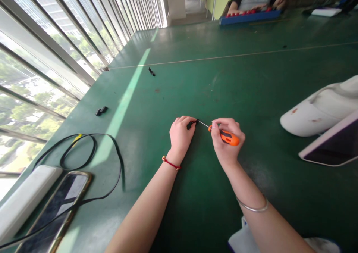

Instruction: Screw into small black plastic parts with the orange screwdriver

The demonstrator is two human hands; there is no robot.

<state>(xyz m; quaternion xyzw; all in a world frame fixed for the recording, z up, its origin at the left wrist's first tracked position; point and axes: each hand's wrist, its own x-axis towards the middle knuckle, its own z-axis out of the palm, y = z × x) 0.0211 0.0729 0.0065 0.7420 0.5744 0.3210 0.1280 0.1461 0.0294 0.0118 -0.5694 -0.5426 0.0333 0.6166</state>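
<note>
Between the thumb and fingers of my left hand (181, 134) is a small black part (192, 124), mostly covered by the fingers, so its kind does not show. My right hand (227, 143) is closed around an orange and black screwdriver (229, 137). Its thin metal shaft points left, and the tip meets or nearly meets the black part's right end. Both hands are low over the green tabletop (192, 92). Other small black pieces lie farther off: one (151, 72) toward the back and a pair (101, 111) on the left.
At the left lie a black cable (120, 159), a phone (56, 212) and a white box-like object (29, 197). A white cylindrical object (310, 113) and a dark-screened device (332, 144) occupy the right. Across the table, a person sits behind a blue tray (248, 18). A barred window runs along the left.
</note>
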